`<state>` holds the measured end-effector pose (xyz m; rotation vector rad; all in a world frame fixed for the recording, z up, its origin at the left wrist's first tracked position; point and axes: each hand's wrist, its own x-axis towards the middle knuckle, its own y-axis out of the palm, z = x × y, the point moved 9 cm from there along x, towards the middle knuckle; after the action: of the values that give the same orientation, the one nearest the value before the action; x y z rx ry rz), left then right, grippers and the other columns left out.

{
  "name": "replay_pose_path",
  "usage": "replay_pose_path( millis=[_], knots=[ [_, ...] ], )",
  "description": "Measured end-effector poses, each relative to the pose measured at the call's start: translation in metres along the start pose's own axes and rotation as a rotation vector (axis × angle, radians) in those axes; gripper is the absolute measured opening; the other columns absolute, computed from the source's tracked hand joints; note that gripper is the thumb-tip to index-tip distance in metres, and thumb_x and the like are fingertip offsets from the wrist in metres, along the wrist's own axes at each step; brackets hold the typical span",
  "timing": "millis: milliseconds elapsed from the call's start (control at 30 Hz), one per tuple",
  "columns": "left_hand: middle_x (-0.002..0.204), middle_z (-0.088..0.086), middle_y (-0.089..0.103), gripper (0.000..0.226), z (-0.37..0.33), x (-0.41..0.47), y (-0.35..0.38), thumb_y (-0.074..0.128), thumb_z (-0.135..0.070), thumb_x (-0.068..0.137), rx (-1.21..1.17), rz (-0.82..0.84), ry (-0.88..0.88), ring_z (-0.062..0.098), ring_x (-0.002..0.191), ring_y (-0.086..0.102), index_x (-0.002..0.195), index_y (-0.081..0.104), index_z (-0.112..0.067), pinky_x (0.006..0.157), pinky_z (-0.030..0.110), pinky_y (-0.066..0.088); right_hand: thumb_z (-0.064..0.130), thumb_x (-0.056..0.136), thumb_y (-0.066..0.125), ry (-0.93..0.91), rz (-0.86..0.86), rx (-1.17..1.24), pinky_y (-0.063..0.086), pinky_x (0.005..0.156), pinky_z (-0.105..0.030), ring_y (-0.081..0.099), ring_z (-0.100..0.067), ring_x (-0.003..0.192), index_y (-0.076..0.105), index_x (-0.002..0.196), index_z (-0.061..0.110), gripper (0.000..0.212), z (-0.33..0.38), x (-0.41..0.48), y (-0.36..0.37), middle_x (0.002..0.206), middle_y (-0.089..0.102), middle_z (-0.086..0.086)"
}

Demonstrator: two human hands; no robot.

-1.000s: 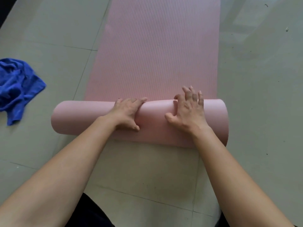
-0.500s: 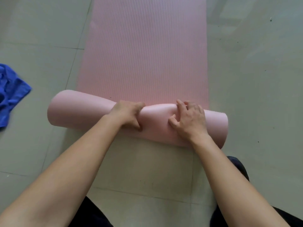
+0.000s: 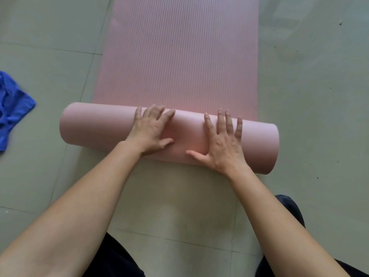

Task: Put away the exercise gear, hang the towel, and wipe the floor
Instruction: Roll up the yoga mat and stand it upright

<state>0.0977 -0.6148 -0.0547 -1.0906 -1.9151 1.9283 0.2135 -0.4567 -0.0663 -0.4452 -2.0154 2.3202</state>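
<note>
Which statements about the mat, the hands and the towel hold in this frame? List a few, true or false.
1. The left hand and right hand both rest on the rolled part of the pink mat. True.
2. The mat is fully rolled up. False: a long stretch lies flat beyond the roll.
3. The blue towel lies on the floor, left of the roll. True.
4. The right hand holds the towel. False: it presses open on the roll.
</note>
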Motion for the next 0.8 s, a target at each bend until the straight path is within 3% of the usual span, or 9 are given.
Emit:
replay_pose_path(
  millis=[100,200,300,400,467,533,667,733,800],
  knots=[
    [0.164,0.007,-0.018,0.142,0.004,0.001,0.031,0.068,-0.085,0.053,0.047,0.287,-0.014,0.031,0.150,-0.020,0.155,-0.014,-0.030,0.116,0.062,-0.013,0.096,0.051,0.057,0.027,0.030,0.026,-0.011,0.119,-0.063,-0.011,-0.039,0.153,0.000,0.161,0.025,0.143,-0.002,0.005,-0.004,0.165,-0.009,-0.023],
    [0.160,0.013,-0.027,0.160,0.004,0.001,0.050,0.081,-0.073,0.045,0.234,0.373,-0.028,0.037,0.147,-0.024,0.150,-0.029,-0.024,0.114,0.066,-0.010,0.089,0.044,0.072,-0.032,0.135,-0.038,-0.010,0.119,-0.063,-0.018,-0.040,0.152,-0.017,0.158,0.027,0.157,0.004,0.008,0.002,0.163,-0.018,-0.021],
    [0.161,0.010,0.015,0.132,-0.002,0.005,0.044,0.082,-0.056,0.056,0.202,0.295,-0.048,0.032,0.148,0.018,0.155,-0.001,-0.029,0.118,0.054,0.018,0.064,0.056,0.083,-0.054,0.267,-0.121,0.001,0.123,-0.057,0.002,-0.038,0.153,-0.023,0.155,0.026,0.150,0.006,0.006,0.014,0.163,0.003,-0.018],
    [0.133,0.001,0.058,0.080,0.000,0.008,0.012,0.076,-0.047,0.064,0.033,0.218,-0.060,0.026,0.120,0.056,0.137,0.044,-0.036,0.092,0.033,0.046,0.049,0.068,0.076,-0.027,0.210,-0.044,0.032,0.111,-0.046,0.047,-0.032,0.130,0.005,0.160,0.024,0.118,0.001,0.012,-0.009,0.142,0.049,-0.009],
    [0.111,0.001,0.069,0.050,0.002,0.006,-0.009,0.074,-0.041,0.068,0.000,0.231,-0.051,0.027,0.103,0.063,0.114,0.058,-0.032,0.073,0.029,0.045,0.049,0.069,0.075,-0.056,0.220,0.010,0.043,0.097,-0.042,0.059,-0.032,0.118,0.015,0.159,0.028,0.110,-0.001,0.023,-0.031,0.130,0.061,-0.009],
    [0.100,0.002,0.070,0.039,0.000,0.002,-0.024,0.075,-0.039,0.068,-0.004,0.303,-0.018,0.027,0.094,0.064,0.104,0.062,-0.029,0.066,0.028,0.041,0.050,0.067,0.078,-0.128,0.270,0.043,0.048,0.093,-0.040,0.061,-0.032,0.117,0.018,0.158,0.031,0.111,-0.001,0.032,-0.051,0.130,0.064,-0.009],
    [0.099,0.003,0.071,0.047,0.005,0.010,-0.032,0.083,-0.032,0.064,-0.132,0.496,-0.025,0.023,0.091,0.065,0.106,0.065,-0.023,0.071,0.027,0.051,0.055,0.064,0.081,-0.162,0.340,0.129,0.031,0.114,-0.044,0.045,-0.031,0.136,0.011,0.160,0.030,0.123,-0.004,0.032,-0.067,0.148,0.048,-0.012],
    [0.115,0.003,0.066,0.067,0.010,0.017,-0.031,0.087,-0.038,0.058,-0.132,0.487,-0.035,0.025,0.106,0.061,0.116,0.057,-0.027,0.087,0.034,0.052,0.056,0.064,0.081,-0.094,0.296,0.084,0.013,0.123,-0.051,0.024,-0.031,0.149,0.005,0.161,0.031,0.125,-0.011,0.029,-0.065,0.161,0.027,-0.015],
    [0.140,0.003,0.052,0.096,0.021,0.019,-0.029,0.086,-0.047,0.057,-0.070,0.388,-0.095,0.028,0.128,0.050,0.140,0.041,-0.030,0.104,0.044,0.044,0.054,0.073,0.078,0.013,0.184,0.044,0.007,0.124,-0.054,0.014,-0.032,0.152,0.010,0.161,0.030,0.113,-0.020,0.027,-0.062,0.164,0.017,-0.015]
  ],
)
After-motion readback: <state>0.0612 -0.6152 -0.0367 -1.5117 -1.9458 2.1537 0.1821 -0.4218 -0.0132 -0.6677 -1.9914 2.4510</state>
